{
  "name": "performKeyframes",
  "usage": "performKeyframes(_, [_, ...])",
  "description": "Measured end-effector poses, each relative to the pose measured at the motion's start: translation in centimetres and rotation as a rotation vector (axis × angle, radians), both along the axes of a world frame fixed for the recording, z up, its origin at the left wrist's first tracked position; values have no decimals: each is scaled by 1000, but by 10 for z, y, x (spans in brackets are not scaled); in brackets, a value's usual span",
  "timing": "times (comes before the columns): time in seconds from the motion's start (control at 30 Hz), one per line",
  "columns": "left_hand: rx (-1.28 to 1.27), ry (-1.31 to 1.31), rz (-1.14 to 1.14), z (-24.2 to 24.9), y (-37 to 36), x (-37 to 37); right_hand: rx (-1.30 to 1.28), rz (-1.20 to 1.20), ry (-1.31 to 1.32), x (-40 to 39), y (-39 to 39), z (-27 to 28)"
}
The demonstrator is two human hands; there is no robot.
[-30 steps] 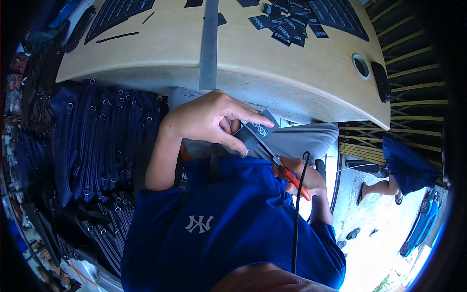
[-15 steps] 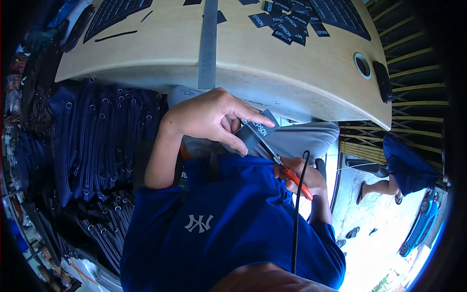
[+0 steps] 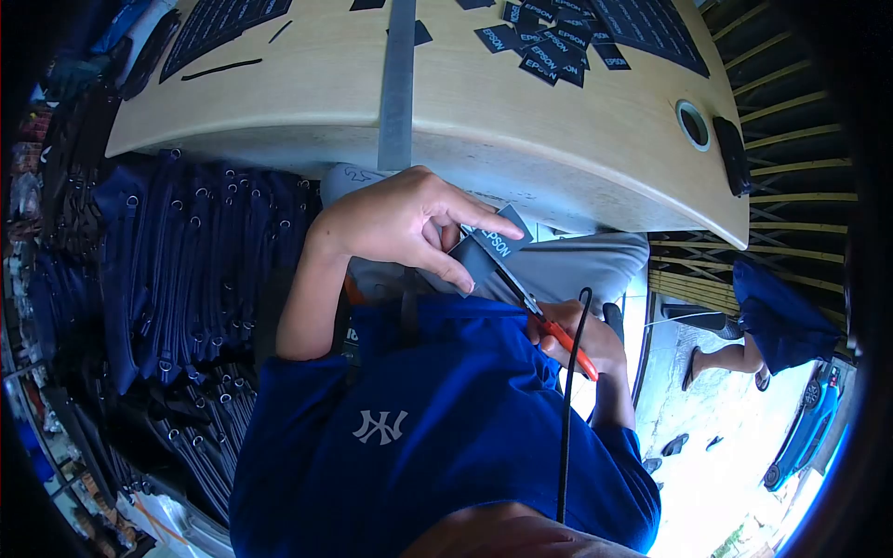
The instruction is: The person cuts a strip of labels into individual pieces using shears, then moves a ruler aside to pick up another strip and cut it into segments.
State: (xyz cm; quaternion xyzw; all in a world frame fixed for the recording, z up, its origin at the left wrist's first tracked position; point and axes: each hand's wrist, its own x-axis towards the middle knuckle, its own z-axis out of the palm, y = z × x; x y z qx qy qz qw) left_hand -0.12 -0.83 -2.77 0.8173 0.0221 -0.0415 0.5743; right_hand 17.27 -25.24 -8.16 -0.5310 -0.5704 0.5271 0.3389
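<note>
My left hand point(image 3: 400, 220) is closed on a small black label point(image 3: 498, 244) with "EPSON" in white letters, pinched between thumb and fingers. The label is held in front of my chest, below the table's near edge. My right hand point(image 3: 581, 335) grips a pair of scissors point(image 3: 569, 350) with orange-red handles. Their blades run up and left across the label, along the underside of the lettering. Part of the blades is hidden behind the label and the left fingers.
On the wooden table point(image 3: 307, 102) lie a pile of cut labels point(image 3: 558, 42), uncut label sheets point(image 3: 646, 33) and a metal ruler point(image 3: 397, 93) jutting over the edge. Dark blue straps point(image 3: 205, 260) with metal rings hang at the left. Another person's leg point(image 3: 726, 360) shows at right.
The scissor blades have closed further across the label, and the right hand has shifted very slightly. The left hand stays nearly in place.
</note>
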Motion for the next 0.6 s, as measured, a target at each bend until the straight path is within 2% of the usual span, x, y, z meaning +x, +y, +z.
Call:
performKeyframes(0.33, [22, 22, 2, -1, 4, 1, -50, -57, -109, -2, 0, 7])
performKeyframes(0.53, [6, 65, 20, 6, 11, 1, -53, -129, -64, -3, -3, 7])
performKeyframes(0.6, [-138, -11, 131, 7, 16, 3, -77, -140, -74, -1, -10, 0])
